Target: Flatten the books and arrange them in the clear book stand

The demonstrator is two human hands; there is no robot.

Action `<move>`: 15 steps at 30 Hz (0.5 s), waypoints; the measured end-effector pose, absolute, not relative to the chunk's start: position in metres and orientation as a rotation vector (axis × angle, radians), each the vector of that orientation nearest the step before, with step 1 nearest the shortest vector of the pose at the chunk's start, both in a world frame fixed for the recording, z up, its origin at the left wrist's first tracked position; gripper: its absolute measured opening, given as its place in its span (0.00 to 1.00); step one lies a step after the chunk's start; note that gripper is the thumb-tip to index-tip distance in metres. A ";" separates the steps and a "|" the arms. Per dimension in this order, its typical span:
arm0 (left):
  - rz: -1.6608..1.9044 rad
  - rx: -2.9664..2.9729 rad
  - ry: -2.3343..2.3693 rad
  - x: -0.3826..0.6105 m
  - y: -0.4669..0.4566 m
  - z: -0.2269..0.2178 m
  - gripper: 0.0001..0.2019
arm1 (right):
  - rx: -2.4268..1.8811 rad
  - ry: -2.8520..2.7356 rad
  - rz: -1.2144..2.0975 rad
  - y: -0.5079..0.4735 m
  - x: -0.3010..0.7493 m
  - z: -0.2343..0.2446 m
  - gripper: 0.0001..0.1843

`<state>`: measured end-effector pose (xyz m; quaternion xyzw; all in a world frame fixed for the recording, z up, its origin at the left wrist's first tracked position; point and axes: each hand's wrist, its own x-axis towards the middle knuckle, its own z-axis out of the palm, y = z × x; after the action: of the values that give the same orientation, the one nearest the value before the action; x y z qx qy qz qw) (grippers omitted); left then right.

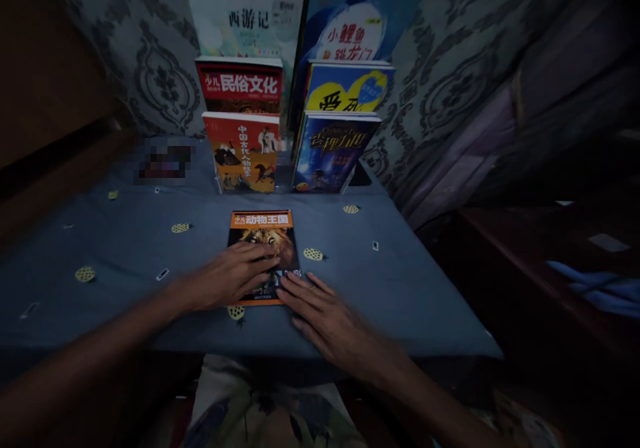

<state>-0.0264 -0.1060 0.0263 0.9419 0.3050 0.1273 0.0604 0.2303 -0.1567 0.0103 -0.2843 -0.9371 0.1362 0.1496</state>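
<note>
A book with an orange border and a lion on its cover (285, 241) lies flat on the blue tablecloth, its title edge pointing away from me. My left hand (237, 271) rests across the left and middle of the cover, palm down, fingers stretched out. At the lower right corner of the book, my right hand (325, 308) lies with its fingers spread, the fingertips touching the cover's edge. Neither hand grips anything. Parts of the cover are hidden beneath the fingers.
Behind the book, a clear tiered stand (284, 171) holds several upright books, among them a red-orange book (245, 155) and a dark blue book (335, 155). The blue tablecloth (400, 281) has a pineapple print. A blurred-out item (165, 161) lies at back left. Patterned wallpaper (165, 68) rises behind.
</note>
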 end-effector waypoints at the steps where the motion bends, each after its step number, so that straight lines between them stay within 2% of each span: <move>1: 0.394 2.867 0.931 -0.020 -0.092 0.025 0.19 | -0.824 -2.704 0.383 -0.157 0.230 0.011 0.25; 8: 0.288 2.891 1.100 0.018 -0.021 0.020 0.21 | -0.843 -2.645 0.423 -0.158 0.232 0.012 0.26; 15: 0.233 2.817 0.909 0.004 -0.061 0.016 0.23 | -0.803 -2.613 0.431 -0.157 0.232 0.007 0.26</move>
<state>0.0044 -0.0611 0.0158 0.9452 0.3050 0.0783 0.0861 0.2320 -0.1573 0.0068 -0.2852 -0.9277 0.1532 0.1860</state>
